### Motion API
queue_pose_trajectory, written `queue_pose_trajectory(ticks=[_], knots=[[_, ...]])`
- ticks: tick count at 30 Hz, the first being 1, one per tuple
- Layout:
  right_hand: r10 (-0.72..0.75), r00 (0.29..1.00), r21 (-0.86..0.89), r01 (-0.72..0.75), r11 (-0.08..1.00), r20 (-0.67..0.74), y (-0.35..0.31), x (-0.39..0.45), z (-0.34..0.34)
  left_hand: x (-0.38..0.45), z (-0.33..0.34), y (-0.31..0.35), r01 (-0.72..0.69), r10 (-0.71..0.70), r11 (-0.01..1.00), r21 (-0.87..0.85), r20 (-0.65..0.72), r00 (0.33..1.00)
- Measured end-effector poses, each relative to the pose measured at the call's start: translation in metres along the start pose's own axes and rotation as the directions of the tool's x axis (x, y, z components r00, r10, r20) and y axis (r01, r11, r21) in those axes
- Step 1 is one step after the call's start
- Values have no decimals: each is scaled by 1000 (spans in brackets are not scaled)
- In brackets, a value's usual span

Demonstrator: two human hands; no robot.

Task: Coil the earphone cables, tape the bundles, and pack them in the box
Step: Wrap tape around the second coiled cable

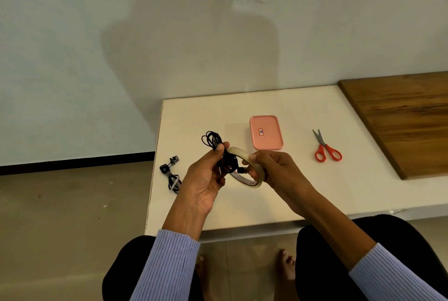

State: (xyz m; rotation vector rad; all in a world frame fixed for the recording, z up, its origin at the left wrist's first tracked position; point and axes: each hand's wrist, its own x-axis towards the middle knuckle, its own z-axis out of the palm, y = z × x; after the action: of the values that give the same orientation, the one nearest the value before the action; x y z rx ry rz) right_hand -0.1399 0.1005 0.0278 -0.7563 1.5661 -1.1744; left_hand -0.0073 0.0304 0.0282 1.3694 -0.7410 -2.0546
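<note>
Your left hand [206,174] grips a coiled black earphone cable [218,152], thumb pinching the bundle, loops sticking up above the fingers. Your right hand [274,169] holds a roll of clear tape [252,183] by its rim, right against the coil (tape end not readable). Both are held over the white table [315,191]. A pink box [266,132], lid on, sits just behind the hands. A second earphone bundle [172,174] lies near the table's left edge. Red-handled scissors [326,147] lie right of the box.

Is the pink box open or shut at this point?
Shut. The pink box lies on the white table with its lid on, label facing up.
</note>
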Motion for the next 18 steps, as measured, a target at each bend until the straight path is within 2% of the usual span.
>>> queue_pose_trajectory(ticks=[5,8,14,18], knots=[[-16,998,-28,17,999,54,-1,-2,-2,1,1,1,37,-36,999,-16,2,999],[-18,987,32,14,999,157,-2,0,-8,1,0,3,82,-82,993,-81,10,997],[-65,924,168,1,986,377,-5,0,-20,-2,0,9,134,-129,973,-187,40,991],[-99,894,129,47,991,436,-5,0,-26,-3,-2,9,166,-154,955,-247,65,986]])
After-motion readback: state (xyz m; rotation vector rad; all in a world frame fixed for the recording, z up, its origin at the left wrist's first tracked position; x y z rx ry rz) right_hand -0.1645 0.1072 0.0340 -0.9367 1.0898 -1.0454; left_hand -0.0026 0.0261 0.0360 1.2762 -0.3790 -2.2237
